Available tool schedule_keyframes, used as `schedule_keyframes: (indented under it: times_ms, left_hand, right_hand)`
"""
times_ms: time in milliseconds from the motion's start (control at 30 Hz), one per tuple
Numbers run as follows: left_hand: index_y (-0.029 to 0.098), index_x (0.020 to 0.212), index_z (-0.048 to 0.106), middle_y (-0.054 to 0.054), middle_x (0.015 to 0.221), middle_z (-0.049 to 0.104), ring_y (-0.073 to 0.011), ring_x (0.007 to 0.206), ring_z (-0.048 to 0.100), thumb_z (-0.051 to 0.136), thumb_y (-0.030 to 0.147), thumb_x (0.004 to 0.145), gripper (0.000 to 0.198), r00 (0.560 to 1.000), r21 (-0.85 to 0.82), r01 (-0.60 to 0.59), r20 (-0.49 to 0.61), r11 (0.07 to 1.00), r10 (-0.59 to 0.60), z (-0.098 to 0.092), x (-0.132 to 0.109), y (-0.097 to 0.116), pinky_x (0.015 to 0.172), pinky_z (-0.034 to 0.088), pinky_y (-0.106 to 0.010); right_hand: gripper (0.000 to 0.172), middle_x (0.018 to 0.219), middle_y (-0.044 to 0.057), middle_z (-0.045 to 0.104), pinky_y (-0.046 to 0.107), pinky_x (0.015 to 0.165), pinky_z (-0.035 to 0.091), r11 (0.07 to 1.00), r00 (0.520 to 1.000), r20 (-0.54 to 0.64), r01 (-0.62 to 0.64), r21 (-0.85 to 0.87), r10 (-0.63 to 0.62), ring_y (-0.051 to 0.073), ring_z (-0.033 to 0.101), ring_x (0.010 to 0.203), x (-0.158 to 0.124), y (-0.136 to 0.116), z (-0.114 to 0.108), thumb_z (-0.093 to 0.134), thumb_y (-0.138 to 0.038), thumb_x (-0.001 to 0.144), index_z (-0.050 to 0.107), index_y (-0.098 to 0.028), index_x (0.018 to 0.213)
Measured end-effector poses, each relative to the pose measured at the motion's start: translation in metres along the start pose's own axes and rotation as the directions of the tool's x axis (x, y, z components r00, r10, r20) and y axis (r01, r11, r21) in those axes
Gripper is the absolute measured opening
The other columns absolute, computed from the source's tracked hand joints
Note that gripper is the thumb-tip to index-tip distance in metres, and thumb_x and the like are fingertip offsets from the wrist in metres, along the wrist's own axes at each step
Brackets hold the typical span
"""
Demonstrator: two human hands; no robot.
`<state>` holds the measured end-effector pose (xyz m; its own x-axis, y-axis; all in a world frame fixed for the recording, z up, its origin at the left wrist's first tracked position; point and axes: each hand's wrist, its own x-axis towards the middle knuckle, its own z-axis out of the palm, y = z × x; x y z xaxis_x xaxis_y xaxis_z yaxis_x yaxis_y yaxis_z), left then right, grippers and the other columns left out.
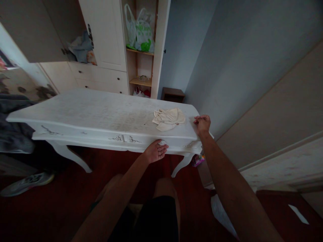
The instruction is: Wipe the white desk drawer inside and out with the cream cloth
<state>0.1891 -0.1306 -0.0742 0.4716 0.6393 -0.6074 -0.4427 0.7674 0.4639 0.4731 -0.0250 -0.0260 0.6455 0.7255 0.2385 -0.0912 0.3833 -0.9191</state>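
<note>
A white table (101,107) with carved trim stands in front of me, its top smudged with grey marks. My left hand (155,152) is at the drawer front, thumb and fingers closed around a round white drawer knob (162,143). Over the right end of the tabletop, my right hand (203,124) has its fingers curled together. Whether anything small is pinched there I cannot make out. Between the hands, a crumpled cream cloth (169,118) lies on the tabletop.
Behind the table stands a white wardrobe (106,37) with plastic bags (143,33) on its open shelf. A wall (227,60) rises close on the right. A shoe (27,184) is at the lower left, and a pink package (198,160) sits by the table's right leg.
</note>
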Motion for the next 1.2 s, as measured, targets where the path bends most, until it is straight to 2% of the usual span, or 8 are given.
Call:
schedule_keyframes:
  times_ms: [400,600,733,1033,1200]
  left_hand:
    - [0.014,0.101,0.067,-0.013,0.091,0.074,-0.0226,0.070,0.069,0.057,0.041,0.091,0.031,0.995,-0.003,0.089,0.041,0.996,-0.089,-0.004,-0.002,0.004,0.062,0.054,-0.034]
    - [0.014,0.099,0.066,-0.013,0.092,0.072,-0.0220,0.070,0.068,0.053,0.044,0.094,0.033,0.990,0.006,0.118,0.074,0.993,-0.118,-0.004,0.001,0.004,0.060,0.053,-0.034]
    - [0.015,0.098,0.066,-0.009,0.090,0.073,-0.0183,0.066,0.065,0.054,0.042,0.095,0.030,0.989,0.013,0.116,0.086,0.993,-0.116,-0.003,0.002,0.002,0.061,0.051,-0.031]
    - [0.016,0.095,0.066,-0.009,0.092,0.075,-0.0175,0.064,0.063,0.059,0.041,0.093,0.026,0.996,0.034,0.078,0.038,0.996,-0.080,0.002,-0.007,-0.005,0.063,0.048,-0.030]
    - [0.016,0.091,0.065,-0.008,0.090,0.074,-0.0157,0.064,0.062,0.055,0.042,0.096,0.029,0.999,0.085,0.054,-0.008,0.995,-0.054,0.001,-0.016,-0.019,0.061,0.046,-0.028]
  right_hand:
    - [0.029,0.060,-0.011,0.062,0.014,0.043,0.043,1.000,0.999,-0.034,-0.027,-0.014,0.026,0.006,0.050,0.044,0.000,0.000,0.002,0.066,-0.010,0.069,0.043,-0.025,0.076]
    - [0.028,0.060,-0.010,0.062,0.013,0.042,0.042,1.000,0.999,-0.042,-0.026,-0.015,0.025,0.006,0.050,0.044,-0.001,0.000,0.003,0.066,-0.009,0.067,0.043,-0.024,0.075]
    - [0.029,0.060,-0.010,0.062,0.013,0.042,0.044,0.999,0.999,-0.039,-0.029,-0.023,0.028,0.005,0.050,0.044,0.001,0.001,0.002,0.069,-0.011,0.068,0.044,-0.024,0.076]
    - [0.031,0.059,-0.010,0.061,0.013,0.042,0.045,0.999,0.999,-0.036,-0.023,-0.038,0.021,0.005,0.051,0.045,0.004,0.002,0.001,0.074,-0.014,0.066,0.045,-0.024,0.074]
    - [0.030,0.058,-0.009,0.061,0.013,0.041,0.045,0.999,0.999,-0.044,-0.023,-0.043,0.022,0.006,0.051,0.044,0.004,0.002,0.000,0.073,-0.013,0.066,0.046,-0.023,0.073]
